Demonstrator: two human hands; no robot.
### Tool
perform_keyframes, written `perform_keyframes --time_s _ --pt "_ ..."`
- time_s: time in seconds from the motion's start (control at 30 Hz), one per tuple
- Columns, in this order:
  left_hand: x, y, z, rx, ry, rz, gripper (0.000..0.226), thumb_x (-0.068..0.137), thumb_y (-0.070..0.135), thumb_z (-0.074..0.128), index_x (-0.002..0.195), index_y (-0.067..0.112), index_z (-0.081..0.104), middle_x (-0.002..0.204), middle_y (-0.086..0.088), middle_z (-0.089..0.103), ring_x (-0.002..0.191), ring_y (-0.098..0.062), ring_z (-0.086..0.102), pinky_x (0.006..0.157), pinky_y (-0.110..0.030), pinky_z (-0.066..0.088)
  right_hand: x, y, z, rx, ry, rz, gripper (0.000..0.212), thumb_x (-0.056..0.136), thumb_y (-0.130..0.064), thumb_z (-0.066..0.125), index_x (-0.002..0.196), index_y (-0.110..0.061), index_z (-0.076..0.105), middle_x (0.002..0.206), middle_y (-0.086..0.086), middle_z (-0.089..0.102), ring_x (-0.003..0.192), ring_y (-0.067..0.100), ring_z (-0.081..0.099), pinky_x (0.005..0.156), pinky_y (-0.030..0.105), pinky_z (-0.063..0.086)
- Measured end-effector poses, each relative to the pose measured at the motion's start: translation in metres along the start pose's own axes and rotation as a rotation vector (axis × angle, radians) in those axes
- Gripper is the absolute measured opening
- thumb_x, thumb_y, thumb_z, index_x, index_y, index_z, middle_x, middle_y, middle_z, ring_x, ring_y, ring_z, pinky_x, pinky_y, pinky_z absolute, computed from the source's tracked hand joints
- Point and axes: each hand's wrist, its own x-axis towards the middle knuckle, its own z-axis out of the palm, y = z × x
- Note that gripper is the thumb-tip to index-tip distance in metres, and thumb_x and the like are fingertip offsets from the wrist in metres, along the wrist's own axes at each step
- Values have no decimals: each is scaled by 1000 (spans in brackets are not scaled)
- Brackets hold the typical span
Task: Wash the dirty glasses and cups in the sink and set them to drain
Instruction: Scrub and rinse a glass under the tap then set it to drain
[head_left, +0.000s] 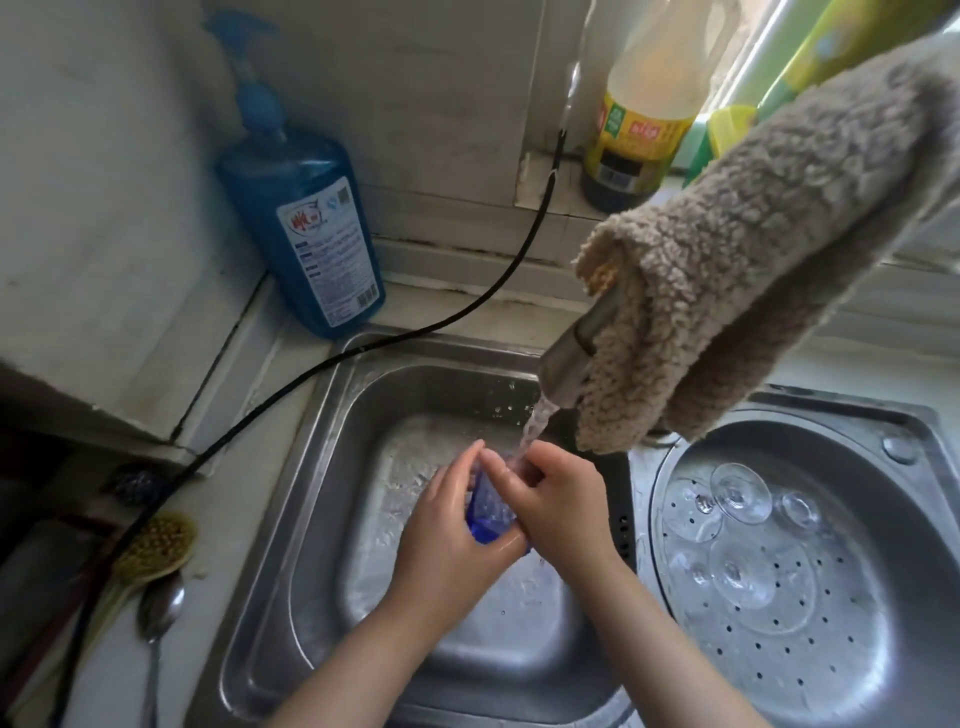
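A small blue glass (485, 512) is held over the square steel sink (332, 467) under the running water. My left hand (452, 525) grips it from the left and below. My right hand (550, 499) holds it from the right, fingers curled over its rim where the stream lands. The tap spout (576, 348) pours from above right. Several clear stemmed glasses (740, 493) stand upside down on the perforated round drain tray (831, 649) on the right.
A beige fleecy cloth (753, 249) hangs over the tap. A blue dish soap bottle (306, 223) stands at the back left, a yellow bottle (644, 114) on the sill. A black hose (363, 348) crosses the counter. A brush (156, 545) and spoon (158, 613) lie left.
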Motion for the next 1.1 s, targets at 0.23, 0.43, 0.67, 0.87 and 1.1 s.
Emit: perform_keyframes --time_s 0.23,0.43,0.67,0.87,1.1 --pt "21 11 6 -336 -305 -201 72 69 36 76 133 20 48 112 3 69 106 -14 65 88 -40 55 0 -4 -14 12 31 62 55 78 -53 65 44 -27 32 40 -9 43 43 8 42 49 19 32" --pt "21 6 5 -271 -98 -92 50 69 -2 75 106 25 56 95 9 65 85 -7 63 69 -19 50 -6 5 -41 -124 -512 -344 28 82 -50 57 91 -25 65 87 -8 68 83 14 62 84 35 49" --pt "29 12 -21 238 -68 120 79 47 26 79 123 28 55 107 16 60 105 -15 59 87 -25 47 30 4 -63 -667 -611 -884 49 47 -17 74 95 -26 73 96 -12 73 106 6 64 85 24 49" --pt "32 9 -16 334 23 166 78 60 10 80 133 15 53 130 0 59 118 -19 54 92 -15 33 5 -25 -25 -206 -814 -159 53 73 -30 67 120 -8 53 120 8 60 118 25 50 105 35 37" --pt "39 5 -6 476 36 336 63 52 16 80 113 12 62 104 -3 68 98 -21 60 83 -21 38 14 -38 -26 392 -676 403 26 82 1 58 106 -6 59 91 6 59 87 19 55 74 24 45"
